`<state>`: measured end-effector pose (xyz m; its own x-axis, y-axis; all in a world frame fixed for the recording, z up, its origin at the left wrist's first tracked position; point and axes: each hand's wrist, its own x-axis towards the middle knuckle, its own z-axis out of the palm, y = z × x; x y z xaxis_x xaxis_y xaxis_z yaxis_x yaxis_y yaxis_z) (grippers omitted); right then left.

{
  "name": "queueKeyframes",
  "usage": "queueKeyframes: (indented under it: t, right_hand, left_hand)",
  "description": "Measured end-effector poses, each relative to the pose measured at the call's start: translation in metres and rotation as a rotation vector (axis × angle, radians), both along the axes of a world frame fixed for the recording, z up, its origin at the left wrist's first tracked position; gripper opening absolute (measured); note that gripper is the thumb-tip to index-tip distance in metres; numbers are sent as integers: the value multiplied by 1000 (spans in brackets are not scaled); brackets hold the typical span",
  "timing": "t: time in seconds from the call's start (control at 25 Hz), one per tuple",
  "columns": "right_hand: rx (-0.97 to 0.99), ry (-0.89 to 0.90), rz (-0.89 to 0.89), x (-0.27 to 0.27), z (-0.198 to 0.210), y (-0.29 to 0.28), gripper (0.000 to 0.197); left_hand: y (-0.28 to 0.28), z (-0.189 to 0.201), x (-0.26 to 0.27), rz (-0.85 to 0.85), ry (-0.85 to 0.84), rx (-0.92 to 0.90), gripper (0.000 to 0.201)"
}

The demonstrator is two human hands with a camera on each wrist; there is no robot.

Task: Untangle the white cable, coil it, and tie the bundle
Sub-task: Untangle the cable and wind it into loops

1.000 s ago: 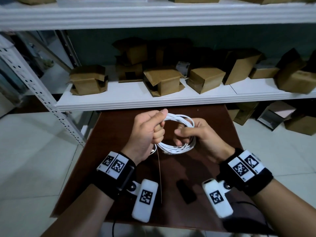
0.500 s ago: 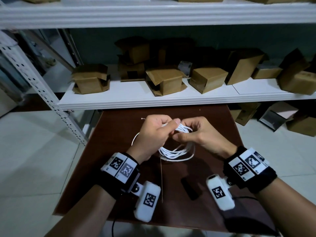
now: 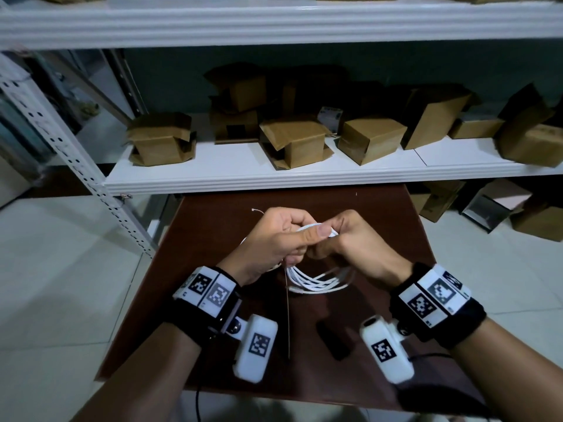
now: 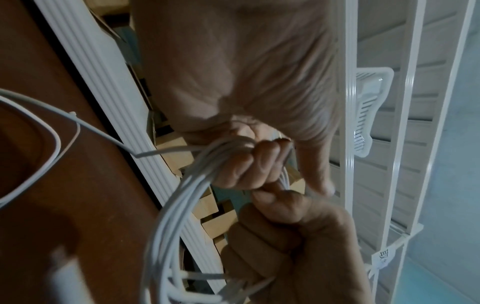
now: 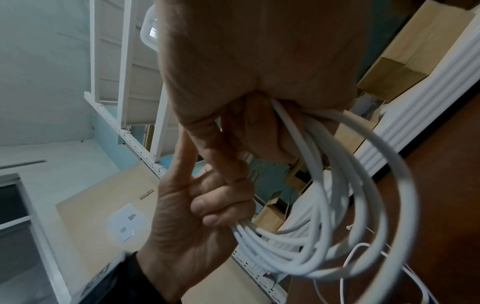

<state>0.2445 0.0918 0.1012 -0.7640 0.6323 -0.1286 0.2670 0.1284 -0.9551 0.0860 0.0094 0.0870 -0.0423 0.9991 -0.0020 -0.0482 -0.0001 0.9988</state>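
The white cable [image 3: 316, 281] is wound into a coil of several loops and hangs between my hands over the brown table [image 3: 380, 214]. My left hand [image 3: 274, 242] grips the top of the bundle, with its thumb pressed over the strands. My right hand [image 3: 353, 239] is curled round the same spot, knuckle to knuckle with the left. In the left wrist view my left fingers [image 4: 249, 164] wrap the cable [image 4: 168, 216], and a thin white tie [image 4: 74, 123] trails off to the left. In the right wrist view my right hand [image 5: 259, 127] clamps the coil [image 5: 363, 205]. A thin strand [image 3: 288, 318] hangs straight down.
A small black object [image 3: 332, 339] lies on the table near its front edge. A white shelf [image 3: 304, 175] with several cardboard boxes [image 3: 295, 141] overhangs the table's far edge. A perforated white upright [image 3: 91, 178] stands at the left. More boxes sit on the floor at the right.
My hands have drawn together at the top of the coil. The open ring held apart a second ago is now squeezed into a narrow bundle hanging below them.
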Motion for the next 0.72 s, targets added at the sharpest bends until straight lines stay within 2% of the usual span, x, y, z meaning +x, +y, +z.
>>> queueKeyframes:
  t: [0.2,0.36,0.52,0.72]
  right_hand:
    - [-37,49,33,0,-2,-2,31]
    - [-87,92,28,1,-2,-5,15]
    - [-160,140,-14,1,-3,-4,29]
    - [-290,286,-94,-2,-1,-7,18]
  left_hand:
    - [3,-2,1,10,23,3,17]
    - [4,-4,5,37,18,-18,26]
    - [5,-4,6,74,16,-4,27]
    - [3,-4,5,90,-33,51,24]
